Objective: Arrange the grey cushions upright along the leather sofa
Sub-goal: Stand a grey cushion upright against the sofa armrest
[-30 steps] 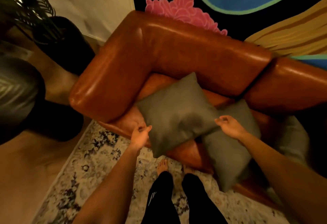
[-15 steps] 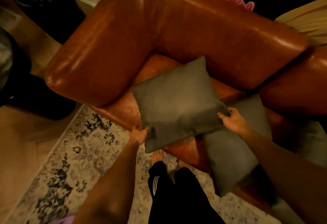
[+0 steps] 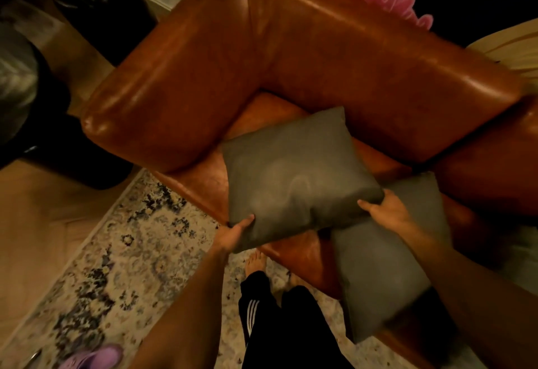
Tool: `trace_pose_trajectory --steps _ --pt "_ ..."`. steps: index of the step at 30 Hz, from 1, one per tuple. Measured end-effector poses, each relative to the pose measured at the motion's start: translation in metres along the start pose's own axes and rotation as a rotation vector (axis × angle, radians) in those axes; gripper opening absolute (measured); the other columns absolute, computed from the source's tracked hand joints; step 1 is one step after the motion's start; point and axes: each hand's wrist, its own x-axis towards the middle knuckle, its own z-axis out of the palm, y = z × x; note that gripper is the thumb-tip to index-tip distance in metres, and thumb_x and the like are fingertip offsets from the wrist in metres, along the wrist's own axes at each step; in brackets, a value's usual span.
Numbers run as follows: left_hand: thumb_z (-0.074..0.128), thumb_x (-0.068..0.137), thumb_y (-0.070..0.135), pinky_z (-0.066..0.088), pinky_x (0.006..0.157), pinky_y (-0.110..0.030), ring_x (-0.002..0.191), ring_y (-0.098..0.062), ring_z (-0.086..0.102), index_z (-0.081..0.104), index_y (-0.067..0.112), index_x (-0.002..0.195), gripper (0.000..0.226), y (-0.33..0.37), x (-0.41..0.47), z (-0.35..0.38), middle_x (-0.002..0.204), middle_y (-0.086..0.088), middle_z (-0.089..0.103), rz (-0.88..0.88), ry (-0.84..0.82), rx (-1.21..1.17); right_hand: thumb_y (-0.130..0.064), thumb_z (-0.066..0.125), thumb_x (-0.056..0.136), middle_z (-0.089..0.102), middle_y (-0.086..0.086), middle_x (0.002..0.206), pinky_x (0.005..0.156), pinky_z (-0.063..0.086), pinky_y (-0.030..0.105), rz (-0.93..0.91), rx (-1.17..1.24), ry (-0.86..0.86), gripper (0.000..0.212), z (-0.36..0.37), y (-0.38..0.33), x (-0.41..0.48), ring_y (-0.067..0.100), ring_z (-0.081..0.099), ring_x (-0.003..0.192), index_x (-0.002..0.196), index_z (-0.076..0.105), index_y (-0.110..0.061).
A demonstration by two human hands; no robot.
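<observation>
Head view shows your grey cushion (image 3: 294, 176) lying tilted on the leather sofa (image 3: 334, 57) seat, near the corner where armrest meets backrest. Your left hand (image 3: 233, 237) grips its near left corner, fingers (image 3: 246, 221) curled under the fabric. Your right hand (image 3: 387, 213) clasps its right corner, fingers pinching the edge. A second grey cushion (image 3: 384, 266) lies flat just beside, partly under the first. Below you, a patterned rug (image 3: 122, 252) covers the floor.
</observation>
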Motion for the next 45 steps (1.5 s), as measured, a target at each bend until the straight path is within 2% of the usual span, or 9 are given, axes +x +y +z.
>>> trace_pose_trajectory --steps 6,13,17,20,23,29,35,38,45 --pt "0.085 0.074 0.054 0.054 0.104 -0.049 0.119 -0.037 0.065 0.057 0.003 0.141 0.088 0.023 -0.035 -0.019 0.138 -0.017 0.065 0.071 0.054 0.085 -0.042 0.079 0.084 0.069 0.013 0.13 0.109 0.05 0.049 -0.052 0.099 -0.02 0.058 -0.019 -0.006 -0.015 0.035 0.064 0.123 0.13 0.064 -0.011" --pt "0.074 0.08 0.064 0.058 0.096 -0.044 0.111 -0.036 0.067 0.063 -0.001 0.131 0.084 0.016 -0.096 -0.035 0.129 -0.02 0.067 0.03 0.107 0.214 -0.03 0.083 0.083 0.073 0.007 0.11 0.077 0.054 0.034 -0.073 0.328 -0.042 0.023 -0.04 -0.019 -0.056 0.017 0.067 0.088 0.099 0.067 -0.026" --pt "0.079 0.069 0.071 0.044 0.115 -0.05 0.139 -0.039 0.047 0.031 0.007 0.155 0.118 0.002 -0.127 -0.036 0.159 -0.019 0.037 0.19 0.168 0.323 -0.013 0.08 0.085 0.07 0.009 0.122 0.076 0.056 0.034 -0.085 0.455 -0.124 0.047 -0.05 -0.043 -0.061 0.026 0.068 0.109 0.129 0.064 -0.015" --pt "0.08 0.058 0.078 0.037 0.118 -0.052 0.15 -0.038 0.031 0.009 0.031 0.161 0.133 0.005 -0.142 -0.033 0.168 -0.003 0.007 0.393 0.127 0.496 -0.003 0.081 0.081 0.074 0.012 0.118 0.064 0.059 0.024 -0.166 0.499 -0.121 0.04 -0.046 -0.061 -0.061 0.026 0.073 0.103 0.118 0.068 -0.015" --pt "0.082 0.061 0.073 0.039 0.116 -0.058 0.15 -0.044 0.029 0.004 0.036 0.162 0.133 0.016 -0.137 -0.034 0.171 -0.004 -0.006 0.438 0.125 0.817 -0.001 0.082 0.08 0.061 0.013 0.143 0.091 0.061 0.042 -0.138 0.604 -0.111 0.081 -0.037 -0.071 -0.056 0.029 0.067 0.117 0.15 0.043 -0.013" --pt "0.079 0.072 0.062 0.036 0.116 -0.057 0.148 -0.045 0.029 0.019 0.024 0.159 0.113 0.042 -0.118 -0.043 0.167 -0.013 0.015 0.465 0.256 1.111 -0.029 0.09 0.075 0.036 0.018 0.162 0.117 0.039 0.042 0.07 0.518 0.225 0.115 -0.018 -0.075 -0.062 0.035 0.042 0.147 0.16 0.017 -0.006" --pt "0.066 0.086 0.041 0.013 0.127 -0.055 0.157 -0.033 0.013 0.001 0.018 0.164 0.104 0.057 -0.105 -0.025 0.171 -0.009 0.014 0.729 0.286 1.308 -0.084 0.076 0.052 0.042 0.007 0.158 0.105 0.048 0.06 0.309 0.429 -0.232 0.127 0.01 -0.102 -0.063 0.036 0.046 0.141 0.155 0.036 -0.021" --pt "0.064 0.079 0.056 0.012 0.125 -0.061 0.157 -0.037 0.011 -0.003 0.022 0.163 0.113 0.074 -0.095 -0.028 0.171 -0.009 0.012 0.719 0.222 1.343 -0.083 0.081 0.043 0.045 0.005 0.157 0.094 0.055 0.057 0.284 0.439 -0.298 0.127 0.027 -0.132 -0.058 0.036 0.049 0.139 0.149 0.043 -0.024" --pt "0.07 0.071 0.066 0.032 0.116 -0.06 0.147 -0.041 0.032 0.0 0.029 0.162 0.121 0.127 -0.069 -0.056 0.167 -0.006 0.023 0.691 0.127 1.365 -0.045 0.091 0.07 0.053 0.013 0.149 0.086 0.06 0.057 0.289 0.567 -0.07 0.096 0.056 -0.191 -0.029 0.037 0.056 0.131 0.145 0.043 -0.009"
